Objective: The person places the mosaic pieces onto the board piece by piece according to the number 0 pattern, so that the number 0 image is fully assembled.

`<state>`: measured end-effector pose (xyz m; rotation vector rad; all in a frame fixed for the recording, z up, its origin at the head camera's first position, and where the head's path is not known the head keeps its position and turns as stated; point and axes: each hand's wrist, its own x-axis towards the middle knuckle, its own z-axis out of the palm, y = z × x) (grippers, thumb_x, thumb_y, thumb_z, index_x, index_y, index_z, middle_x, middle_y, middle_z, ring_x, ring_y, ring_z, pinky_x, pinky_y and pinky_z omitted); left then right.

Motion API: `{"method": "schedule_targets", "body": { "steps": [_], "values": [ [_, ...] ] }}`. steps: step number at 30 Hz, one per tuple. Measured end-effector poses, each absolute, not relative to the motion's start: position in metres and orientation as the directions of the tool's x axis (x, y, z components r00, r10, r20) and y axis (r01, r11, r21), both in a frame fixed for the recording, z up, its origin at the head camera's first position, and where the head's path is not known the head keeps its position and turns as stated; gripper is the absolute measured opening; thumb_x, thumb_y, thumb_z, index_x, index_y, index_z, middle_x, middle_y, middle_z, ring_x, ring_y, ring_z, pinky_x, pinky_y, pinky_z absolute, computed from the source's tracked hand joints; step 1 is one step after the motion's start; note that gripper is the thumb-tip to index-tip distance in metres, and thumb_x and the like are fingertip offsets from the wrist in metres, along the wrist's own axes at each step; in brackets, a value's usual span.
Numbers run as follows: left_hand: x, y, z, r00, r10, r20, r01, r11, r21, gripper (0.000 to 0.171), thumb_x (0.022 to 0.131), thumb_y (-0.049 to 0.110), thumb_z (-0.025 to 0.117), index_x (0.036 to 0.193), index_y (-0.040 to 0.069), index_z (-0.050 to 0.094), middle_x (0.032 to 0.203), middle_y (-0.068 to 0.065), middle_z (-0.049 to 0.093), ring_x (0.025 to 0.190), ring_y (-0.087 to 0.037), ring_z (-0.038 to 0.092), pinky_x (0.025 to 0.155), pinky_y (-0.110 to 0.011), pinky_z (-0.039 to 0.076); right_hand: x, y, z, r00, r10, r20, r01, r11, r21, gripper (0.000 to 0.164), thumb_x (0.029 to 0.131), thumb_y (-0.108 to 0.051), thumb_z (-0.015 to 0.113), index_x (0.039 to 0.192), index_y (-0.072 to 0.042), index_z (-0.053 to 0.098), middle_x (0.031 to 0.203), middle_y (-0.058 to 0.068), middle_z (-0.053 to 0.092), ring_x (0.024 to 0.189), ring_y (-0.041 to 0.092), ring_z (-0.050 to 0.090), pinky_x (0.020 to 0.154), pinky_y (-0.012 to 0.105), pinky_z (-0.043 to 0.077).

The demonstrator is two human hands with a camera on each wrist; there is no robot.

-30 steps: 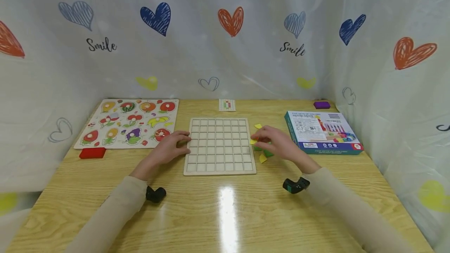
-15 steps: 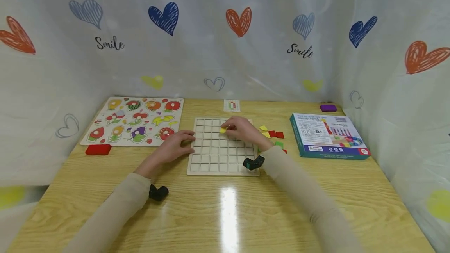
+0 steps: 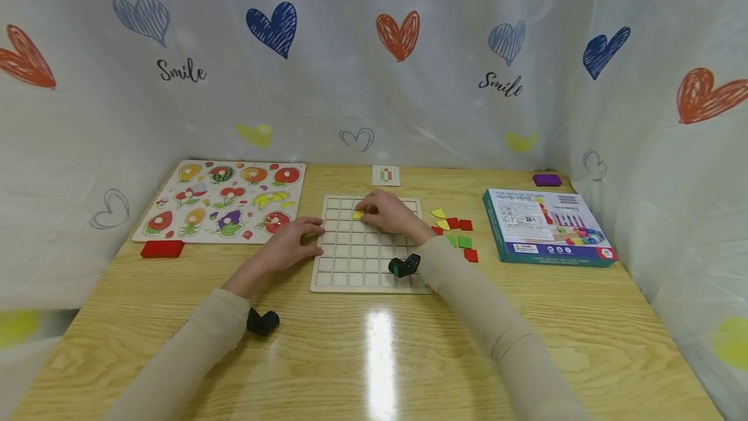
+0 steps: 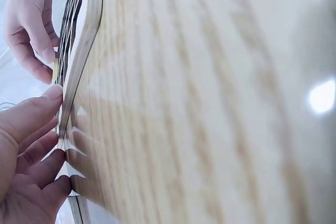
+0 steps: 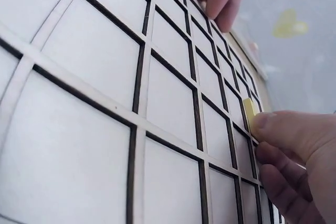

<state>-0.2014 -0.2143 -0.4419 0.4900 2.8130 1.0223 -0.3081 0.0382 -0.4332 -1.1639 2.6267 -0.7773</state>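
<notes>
A pale wooden grid board [image 3: 341, 264] lies on the table in front of me, with square cells. My left hand [image 3: 288, 244] rests at its left edge; in the left wrist view, thumb [image 4: 52, 94] and fingertips touch the rim. Over the upper middle cells my right hand [image 3: 390, 212] pinches a small yellow tile [image 3: 358, 216] between thumb and fingers. From the right wrist, this tile [image 5: 249, 113] stands tilted on the grid lines, its lower part partly covered by the thumb.
Right of the board lie loose yellow [image 3: 438, 213], red [image 3: 465, 225] and green tiles [image 3: 464, 242]. A boxed game [image 3: 549, 226] sits farther right. At left are a fruit puzzle [image 3: 204, 219] and a red block [image 3: 162, 249]. A pattern card [image 3: 386, 175] and purple block [image 3: 547, 180] lie behind.
My right hand has moved left from the loose tiles to the board's upper middle, carrying the yellow tile. My left hand has stayed at the board's left edge.
</notes>
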Motion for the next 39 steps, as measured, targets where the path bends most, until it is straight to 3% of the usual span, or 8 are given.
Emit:
{"method": "schedule_targets", "body": {
  "steps": [39],
  "values": [
    [-0.200,-0.213,-0.442,-0.941,0.337,0.003,0.258,0.714,0.651,0.040,0.091,0.015,0.071,0.127,-0.002,0.062,0.145,-0.017,0.046,0.135,-0.038,0.039,0.110,-0.054,0.032,-0.309,0.042,-0.440,-0.686,-0.726,0.053,-0.609,0.533,-0.588,0.026,0.098,-0.014,0.060,0.121,-0.007,0.068,0.118,0.010,0.058,0.102,0.021,0.058,0.088,0.033,0.050]
  ]
}}
